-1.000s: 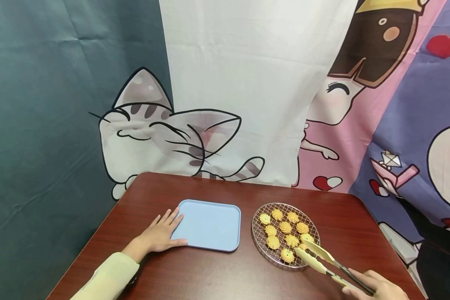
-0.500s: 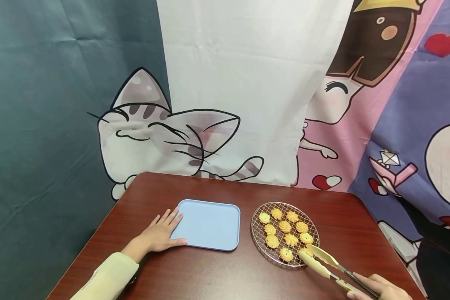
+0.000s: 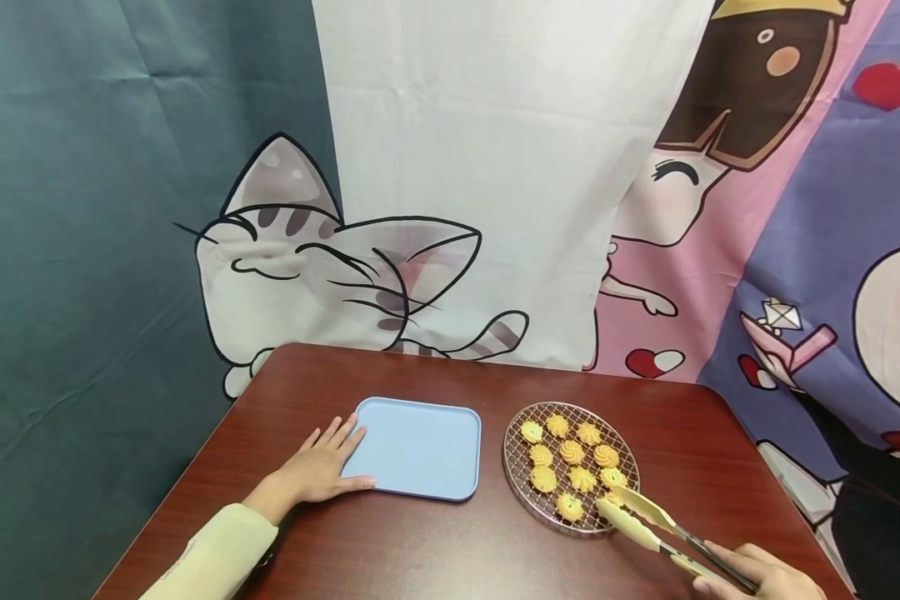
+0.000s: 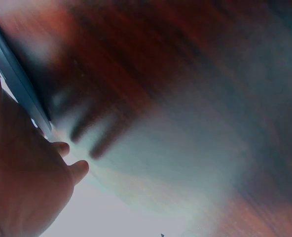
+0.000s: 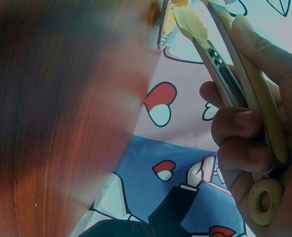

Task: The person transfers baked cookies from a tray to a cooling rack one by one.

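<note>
My left hand [image 3: 317,468] rests with spread fingers on the left edge of a light blue rectangular tray [image 3: 423,450]. In the left wrist view the tray's dark edge [image 4: 18,74] runs beside that hand. My right hand [image 3: 765,575] grips a pair of tongs [image 3: 632,528] with pale yellow tips. Those tips straddle a piped butter cookie [image 3: 613,498] at the near right rim of a round wire rack [image 3: 520,471]; they partly hide it, and I cannot tell whether they squeeze it. The right wrist view shows fingers and thumb curled round the tongs' handles [image 5: 267,98].
Several other golden piped cookies [image 3: 572,452] lie on the rack, some with green bits on top. Tray and rack stand apart on a dark red wooden table [image 3: 435,550]. Printed cartoon curtains [image 3: 487,167] hang behind the table.
The tongs have shifted slightly right, and their tips have moved in around the cookie at the rack's near right rim. My left hand and the tray have stayed put.
</note>
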The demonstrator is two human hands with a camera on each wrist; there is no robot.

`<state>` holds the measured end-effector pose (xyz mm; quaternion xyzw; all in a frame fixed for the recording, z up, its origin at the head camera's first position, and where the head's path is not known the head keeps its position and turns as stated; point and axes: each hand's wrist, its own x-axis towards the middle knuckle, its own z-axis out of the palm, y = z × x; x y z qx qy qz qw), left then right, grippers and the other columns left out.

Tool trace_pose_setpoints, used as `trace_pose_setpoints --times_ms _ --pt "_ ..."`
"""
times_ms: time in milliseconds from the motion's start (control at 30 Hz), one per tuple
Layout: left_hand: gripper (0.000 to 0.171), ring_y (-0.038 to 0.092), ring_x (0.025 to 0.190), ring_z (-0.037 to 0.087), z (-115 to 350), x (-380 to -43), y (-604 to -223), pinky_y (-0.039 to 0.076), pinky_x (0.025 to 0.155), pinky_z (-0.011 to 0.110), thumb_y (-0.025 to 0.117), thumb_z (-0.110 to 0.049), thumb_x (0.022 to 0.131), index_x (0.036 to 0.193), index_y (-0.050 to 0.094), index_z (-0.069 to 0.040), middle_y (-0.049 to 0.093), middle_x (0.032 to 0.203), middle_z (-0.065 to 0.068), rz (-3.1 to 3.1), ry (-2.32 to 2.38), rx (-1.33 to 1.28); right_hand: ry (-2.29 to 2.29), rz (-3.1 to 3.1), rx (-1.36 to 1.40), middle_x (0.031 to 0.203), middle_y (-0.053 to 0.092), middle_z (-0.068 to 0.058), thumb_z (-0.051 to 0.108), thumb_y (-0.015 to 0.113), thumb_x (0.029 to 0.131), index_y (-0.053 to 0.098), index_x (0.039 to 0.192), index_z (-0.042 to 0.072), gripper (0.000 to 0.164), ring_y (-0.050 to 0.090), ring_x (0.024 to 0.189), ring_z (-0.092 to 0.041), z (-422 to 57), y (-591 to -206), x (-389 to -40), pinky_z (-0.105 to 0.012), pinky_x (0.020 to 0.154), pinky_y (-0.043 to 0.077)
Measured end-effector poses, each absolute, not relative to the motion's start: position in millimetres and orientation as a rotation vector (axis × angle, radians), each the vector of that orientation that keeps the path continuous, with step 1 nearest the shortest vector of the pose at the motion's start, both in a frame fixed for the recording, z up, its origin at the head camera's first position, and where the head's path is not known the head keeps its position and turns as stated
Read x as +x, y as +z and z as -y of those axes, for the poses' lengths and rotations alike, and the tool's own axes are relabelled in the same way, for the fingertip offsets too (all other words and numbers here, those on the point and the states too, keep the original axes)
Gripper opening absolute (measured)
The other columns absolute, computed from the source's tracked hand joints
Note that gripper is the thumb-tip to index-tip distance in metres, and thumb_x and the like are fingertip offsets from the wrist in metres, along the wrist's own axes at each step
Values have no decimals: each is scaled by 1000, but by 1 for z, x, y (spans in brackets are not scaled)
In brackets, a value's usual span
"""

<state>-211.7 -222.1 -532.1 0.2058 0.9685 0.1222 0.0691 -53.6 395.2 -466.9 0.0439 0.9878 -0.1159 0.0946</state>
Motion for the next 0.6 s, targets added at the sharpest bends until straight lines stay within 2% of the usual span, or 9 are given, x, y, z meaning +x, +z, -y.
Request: trace_pose_setpoints --times_ms 200,400,600 --pt "103 16 153 43 222 -213 -531 16 118 66 51 -79 87 161 30 -10 15 169 14 -2912 369 625 -357 -2953 149 92 61 7 61 73 83 71 129 10 68 51 70 -6 -392 -463 -51 -30 60 42" --pt "103 17 153 42 224 -213 -532 17 118 65 49 -81 87 160 31 -11 17 169 14 -2935 357 617 -384 -3094 148 88 60 10 60 81 75 76 121 13 66 45 64 0 -384 -458 -51 -28 58 40" --pt "102 18 153 44 224 -212 -531 17 118 66 51 -79 88 160 32 -9 18 168 16 -2930 365 626 -401 -3174 88 85 60 10 58 83 74 77 117 14 62 42 62 0 -371 -460 -54 -29 56 40"
